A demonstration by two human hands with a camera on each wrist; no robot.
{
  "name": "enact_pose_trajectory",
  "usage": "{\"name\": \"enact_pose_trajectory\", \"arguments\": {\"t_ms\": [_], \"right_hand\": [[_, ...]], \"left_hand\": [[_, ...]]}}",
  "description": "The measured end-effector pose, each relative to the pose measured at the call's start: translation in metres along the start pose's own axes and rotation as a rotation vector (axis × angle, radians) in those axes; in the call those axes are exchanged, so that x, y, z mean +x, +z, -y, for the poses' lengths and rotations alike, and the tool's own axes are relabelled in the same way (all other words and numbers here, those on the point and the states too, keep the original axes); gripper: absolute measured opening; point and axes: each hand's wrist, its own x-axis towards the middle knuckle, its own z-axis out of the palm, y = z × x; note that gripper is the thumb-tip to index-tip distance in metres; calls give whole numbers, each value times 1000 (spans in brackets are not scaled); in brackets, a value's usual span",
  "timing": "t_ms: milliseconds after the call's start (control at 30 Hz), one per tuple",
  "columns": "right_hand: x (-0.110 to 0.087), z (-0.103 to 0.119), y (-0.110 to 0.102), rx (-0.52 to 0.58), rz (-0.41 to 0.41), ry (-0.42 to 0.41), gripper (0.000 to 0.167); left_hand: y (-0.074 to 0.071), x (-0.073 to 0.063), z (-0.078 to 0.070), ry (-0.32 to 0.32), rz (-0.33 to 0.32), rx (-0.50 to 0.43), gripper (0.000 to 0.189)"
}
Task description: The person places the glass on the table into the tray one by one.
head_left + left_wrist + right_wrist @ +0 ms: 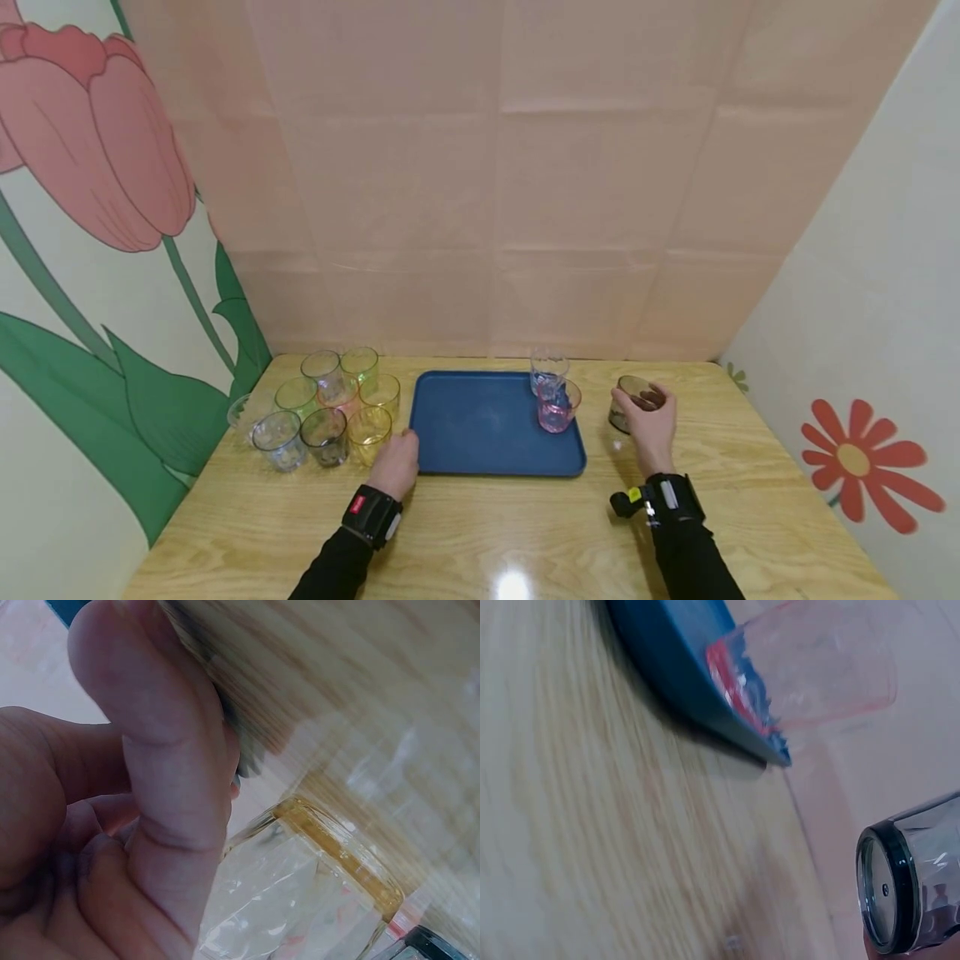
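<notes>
On the table lies a blue tray [480,425], and my left hand [397,465] grips its rim near the front left corner. In the left wrist view a bent finger [169,765] covers much of that rim. A yellow glass [370,433] stands right beside this hand. Right of the tray, my right hand [651,421] holds a dark grey glass [621,408], fingers around its upper part. Its dark-ringed base [889,889] shows in the right wrist view, above the wood. A pink glass [555,408] and a clear glass [547,371] stand at the tray's right side.
Left of the tray several glasses stand close together, among them a dark one [324,437], a pale blue one [280,442] and a green one [360,367]. A pinkish covering [480,183] hangs behind the table [465,533]. Painted walls flank both sides.
</notes>
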Motion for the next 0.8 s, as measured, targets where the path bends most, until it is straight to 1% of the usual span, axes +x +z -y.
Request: {"name": "enact_pose_trajectory", "arguments": {"t_ms": [200,367,467,633,800], "right_hand": [[-12,2,3,19,22,-45,85],[-16,-4,-5,62,20,-37,81],[-19,-6,-8,87,56,-21,80],[-27,-5,-3,110,141,-1,81],[-35,-3,1,115,151,-17,84]], "left_hand": [[0,-1,1,-6,31,7,12],[6,2,-1,20,34,1,18],[6,4,-2,10,44,-9,16],[3,2,-2,-29,47,-19,12],[2,1,1,-33,44,-13,11]]}}
